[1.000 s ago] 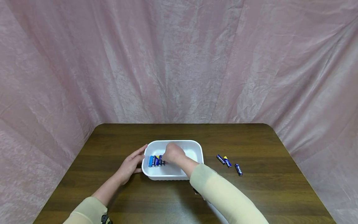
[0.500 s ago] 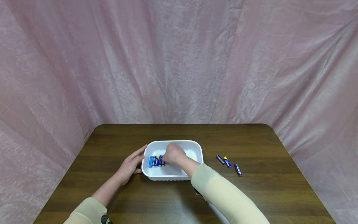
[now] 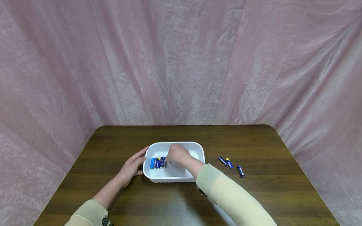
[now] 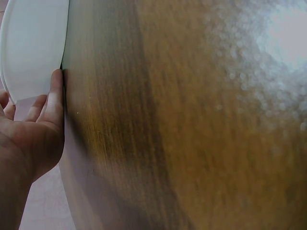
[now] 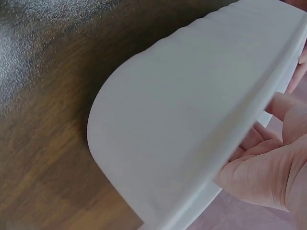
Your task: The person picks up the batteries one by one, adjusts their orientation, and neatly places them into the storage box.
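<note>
A white plastic tray (image 3: 175, 180) sits on the table, with several AAA-looking batteries (image 3: 158, 163) side by side at its left end, light blue, dark blue and yellow-topped. My left hand (image 3: 131, 166) rests its extended fingers against the tray's left end; in the left wrist view the left hand (image 4: 36, 129) touches the outer wall. Inside the tray, just right of the battery row, my right hand (image 3: 177, 153) hovers with bent fingers, a small gap from the last battery. In the right wrist view the tray rim partly hides the right hand's fingers (image 5: 283, 108); nothing shows held.
On the table to the right of the tray lie a dark blue battery (image 3: 222, 161), a yellow-topped battery (image 3: 229, 163) and another dark blue battery (image 3: 240, 171). The brown wooden table (image 3: 113, 141) has a pink curtain (image 3: 181, 62) behind it.
My right hand has drawn slightly to the right, off the end of the battery row, so the last battery shows more fully. My left hand stays at the tray's end.
</note>
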The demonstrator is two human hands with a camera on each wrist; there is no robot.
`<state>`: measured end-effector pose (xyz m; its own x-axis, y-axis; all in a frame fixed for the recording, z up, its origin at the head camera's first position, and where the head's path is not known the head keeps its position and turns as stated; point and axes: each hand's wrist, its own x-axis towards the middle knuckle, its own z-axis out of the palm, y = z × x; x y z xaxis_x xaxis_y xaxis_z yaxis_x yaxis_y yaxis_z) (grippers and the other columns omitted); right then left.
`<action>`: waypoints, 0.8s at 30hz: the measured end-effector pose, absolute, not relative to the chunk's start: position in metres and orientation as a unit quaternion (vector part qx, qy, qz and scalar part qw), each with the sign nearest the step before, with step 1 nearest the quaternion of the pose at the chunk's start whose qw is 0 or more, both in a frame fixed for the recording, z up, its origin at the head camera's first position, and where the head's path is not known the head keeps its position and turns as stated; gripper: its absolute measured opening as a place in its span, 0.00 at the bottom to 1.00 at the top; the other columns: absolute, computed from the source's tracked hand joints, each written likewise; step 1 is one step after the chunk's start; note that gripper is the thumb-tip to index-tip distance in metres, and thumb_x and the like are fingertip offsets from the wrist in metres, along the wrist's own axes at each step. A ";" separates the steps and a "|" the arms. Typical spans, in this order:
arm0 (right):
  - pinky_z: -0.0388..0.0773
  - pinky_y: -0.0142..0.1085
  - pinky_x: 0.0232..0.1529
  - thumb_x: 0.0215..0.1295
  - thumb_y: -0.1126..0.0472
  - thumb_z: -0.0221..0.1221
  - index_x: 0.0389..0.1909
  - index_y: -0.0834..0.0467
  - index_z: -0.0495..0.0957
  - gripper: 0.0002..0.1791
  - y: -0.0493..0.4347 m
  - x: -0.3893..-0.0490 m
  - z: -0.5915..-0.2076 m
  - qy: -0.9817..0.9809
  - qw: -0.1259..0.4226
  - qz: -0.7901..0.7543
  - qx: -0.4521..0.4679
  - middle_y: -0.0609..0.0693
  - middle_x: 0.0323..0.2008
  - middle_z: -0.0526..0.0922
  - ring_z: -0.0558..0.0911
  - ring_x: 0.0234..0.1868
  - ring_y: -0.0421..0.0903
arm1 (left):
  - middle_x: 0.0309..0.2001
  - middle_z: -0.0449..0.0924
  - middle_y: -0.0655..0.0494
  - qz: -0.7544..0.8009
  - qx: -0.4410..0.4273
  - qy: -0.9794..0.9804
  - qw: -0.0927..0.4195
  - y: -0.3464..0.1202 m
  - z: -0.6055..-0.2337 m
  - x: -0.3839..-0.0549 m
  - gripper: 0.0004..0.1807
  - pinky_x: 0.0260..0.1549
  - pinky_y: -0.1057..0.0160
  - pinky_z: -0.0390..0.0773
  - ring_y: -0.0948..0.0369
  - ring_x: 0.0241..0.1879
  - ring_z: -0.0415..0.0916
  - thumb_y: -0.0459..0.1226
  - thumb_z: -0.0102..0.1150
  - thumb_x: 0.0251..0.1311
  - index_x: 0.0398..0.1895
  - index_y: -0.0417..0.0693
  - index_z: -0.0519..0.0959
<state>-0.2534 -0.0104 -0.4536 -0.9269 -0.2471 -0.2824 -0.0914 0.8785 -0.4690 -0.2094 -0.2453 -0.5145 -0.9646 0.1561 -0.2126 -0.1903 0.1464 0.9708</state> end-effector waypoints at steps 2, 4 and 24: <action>0.70 0.35 0.24 0.55 0.60 0.69 0.21 0.56 0.87 0.06 -0.009 -0.253 -0.450 0.953 0.170 -0.236 -0.090 0.45 0.21 0.81 0.73 0.22 0.42 | 0.77 0.61 0.47 0.654 -0.012 0.745 0.132 -0.245 -0.514 -0.209 0.28 0.47 0.51 0.84 0.46 0.65 0.71 0.45 0.51 0.77 0.78 0.67 0.65; 0.71 0.35 0.24 0.56 0.60 0.68 0.23 0.56 0.88 0.06 -0.007 -0.251 -0.446 0.951 0.169 -0.243 -0.092 0.44 0.23 0.82 0.74 0.23 0.42 | 0.77 0.61 0.47 0.653 -0.012 0.745 0.132 -0.245 -0.514 -0.209 0.28 0.47 0.51 0.84 0.46 0.65 0.71 0.45 0.51 0.77 0.78 0.67 0.65; 0.78 0.42 0.44 0.62 0.53 0.68 0.53 0.54 0.86 0.20 0.013 -0.238 -0.422 0.949 0.123 -0.262 -0.128 0.46 0.52 0.86 0.82 0.46 0.45 | 0.78 0.58 0.49 0.647 -0.018 0.749 0.142 -0.245 -0.513 -0.209 0.28 0.50 0.50 0.83 0.45 0.68 0.68 0.47 0.51 0.77 0.78 0.70 0.65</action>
